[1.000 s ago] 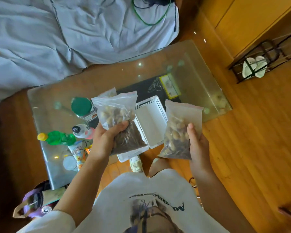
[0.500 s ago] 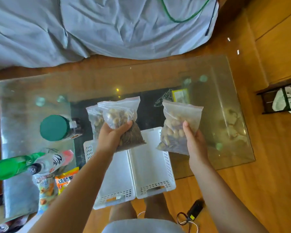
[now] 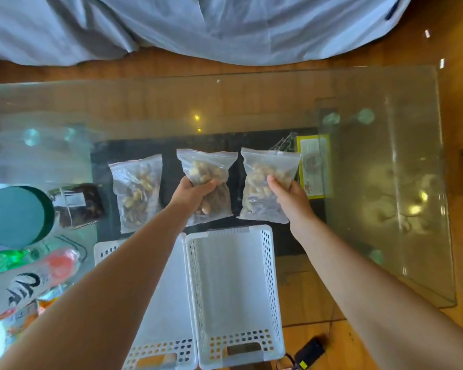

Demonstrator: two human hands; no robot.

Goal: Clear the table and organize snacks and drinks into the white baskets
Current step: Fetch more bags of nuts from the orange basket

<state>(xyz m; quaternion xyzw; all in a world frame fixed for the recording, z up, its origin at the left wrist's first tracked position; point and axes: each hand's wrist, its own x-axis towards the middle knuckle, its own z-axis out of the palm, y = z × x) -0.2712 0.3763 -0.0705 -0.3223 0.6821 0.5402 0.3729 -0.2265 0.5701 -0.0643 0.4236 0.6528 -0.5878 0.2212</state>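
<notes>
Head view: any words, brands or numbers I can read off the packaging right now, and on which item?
None can be read.
Yellow-bordered printed card under the glass table: print too small.
Dark jar with green lid: white label blurred.
White bottle with bold black markings: strokes blurred, not legible.
Orange snack packet: blurred.
Three clear zip bags of nuts: no print.

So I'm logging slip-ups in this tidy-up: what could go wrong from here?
Each hand, left and right, grips a nut bag, left bag and right bag, from one side, so either might slip or tip. A third bag lies left of the left arm and could get overlooked. The baskets overhang the glass table edge; a dropped bag might tip one.
</notes>
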